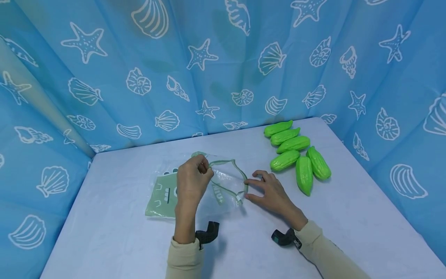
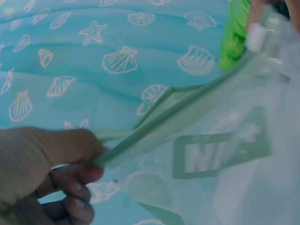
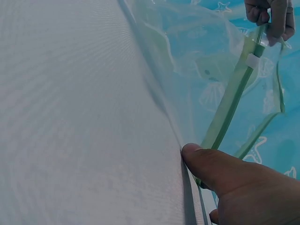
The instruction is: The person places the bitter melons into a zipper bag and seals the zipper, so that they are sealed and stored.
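Note:
A clear plastic zip bag with a green cartoon print lies on the table, and its green-edged mouth stands apart as a loop. My left hand pinches the left part of that edge between thumb and fingers; the left wrist view shows the pinched green strip. At the mouth's right end, my right hand touches the rim with thumb and fingertips spread. Close to the right thumb sits a small white zip slider. In the right wrist view the right thumb lies against the bag; the other fingers are mostly hidden.
Several bright green, ridged, elongated toy vegetables lie in a group beyond the right hand. A white cloth covers the table. Blue curtains printed with shells and starfish hang along the back and sides.

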Available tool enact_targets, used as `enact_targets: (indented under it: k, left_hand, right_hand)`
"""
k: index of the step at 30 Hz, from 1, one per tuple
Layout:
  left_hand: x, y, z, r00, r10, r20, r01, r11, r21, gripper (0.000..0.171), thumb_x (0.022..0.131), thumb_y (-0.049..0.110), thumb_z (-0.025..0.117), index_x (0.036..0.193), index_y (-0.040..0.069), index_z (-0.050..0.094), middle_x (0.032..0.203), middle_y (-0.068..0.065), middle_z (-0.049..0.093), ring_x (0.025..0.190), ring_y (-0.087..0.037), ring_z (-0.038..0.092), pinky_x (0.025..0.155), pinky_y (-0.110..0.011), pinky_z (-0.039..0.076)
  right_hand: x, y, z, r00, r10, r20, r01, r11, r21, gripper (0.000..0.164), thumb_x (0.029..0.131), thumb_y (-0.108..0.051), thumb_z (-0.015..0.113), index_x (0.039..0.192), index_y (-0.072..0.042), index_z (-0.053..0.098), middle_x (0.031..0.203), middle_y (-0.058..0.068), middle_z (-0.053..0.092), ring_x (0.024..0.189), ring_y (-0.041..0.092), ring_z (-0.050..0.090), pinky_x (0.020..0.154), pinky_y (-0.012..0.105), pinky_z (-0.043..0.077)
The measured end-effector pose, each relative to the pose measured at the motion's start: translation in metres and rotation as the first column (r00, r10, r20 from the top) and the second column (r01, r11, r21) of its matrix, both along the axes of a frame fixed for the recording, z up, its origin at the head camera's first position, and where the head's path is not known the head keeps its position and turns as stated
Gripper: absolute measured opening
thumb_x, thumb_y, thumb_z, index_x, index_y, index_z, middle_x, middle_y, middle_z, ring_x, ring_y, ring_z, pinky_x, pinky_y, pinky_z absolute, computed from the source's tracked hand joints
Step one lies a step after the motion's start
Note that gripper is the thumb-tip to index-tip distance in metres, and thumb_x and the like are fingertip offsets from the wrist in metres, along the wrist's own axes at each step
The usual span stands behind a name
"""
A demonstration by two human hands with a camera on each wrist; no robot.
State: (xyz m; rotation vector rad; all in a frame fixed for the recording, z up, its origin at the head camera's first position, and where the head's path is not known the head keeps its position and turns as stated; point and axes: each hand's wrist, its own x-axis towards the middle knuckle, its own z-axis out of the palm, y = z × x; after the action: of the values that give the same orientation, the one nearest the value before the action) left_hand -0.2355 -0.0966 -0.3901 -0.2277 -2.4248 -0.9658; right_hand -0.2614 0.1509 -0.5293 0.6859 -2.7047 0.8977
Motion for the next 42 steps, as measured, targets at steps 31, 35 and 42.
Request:
enact_targets:
  k: [31,35,42]
  left_hand:
    - [0.000,-0.003,0.003,0.961,-0.174,0.213,0.151,0.981,0.123,0.010,0.091,0.014,0.076,0.089,0.008,0.068,0.075,-0.001,0.063,0.067,-0.016,0.058,0.062,-0.031,0.049]
    - [-0.001,-0.001,0.003,0.962,-0.177,0.206,0.156,0.981,0.114,0.010,0.091,0.015,0.076,0.090,0.008,0.068,0.076,-0.001,0.063,0.067,-0.016,0.058,0.062,-0.032,0.049]
    - [-0.002,-0.003,0.004,0.962,-0.189,0.198,0.169,0.979,0.116,0.011,0.092,0.016,0.075,0.091,0.008,0.068,0.076,-0.002,0.063,0.067,-0.016,0.059,0.063,-0.032,0.050]
  right_hand:
    - [-0.009,0.036,0.038,0.976,-0.105,-0.190,0.048,0.958,-0.284,0.027,0.089,-0.006,0.075,0.116,-0.004,0.072,0.115,0.016,0.064,0.109,0.035,0.056,0.091,0.054,0.042]
    - [-0.013,0.067,0.057,0.946,-0.301,-0.123,0.261,0.929,-0.262,0.029,0.093,-0.014,0.072,0.119,-0.001,0.069,0.116,0.018,0.062,0.111,0.037,0.054,0.092,0.055,0.040]
    - [-0.021,0.115,0.064,0.880,-0.476,-0.015,0.476,0.878,0.055,0.044,0.097,-0.029,0.065,0.124,0.006,0.063,0.120,0.028,0.054,0.107,0.046,0.050,0.083,0.058,0.039]
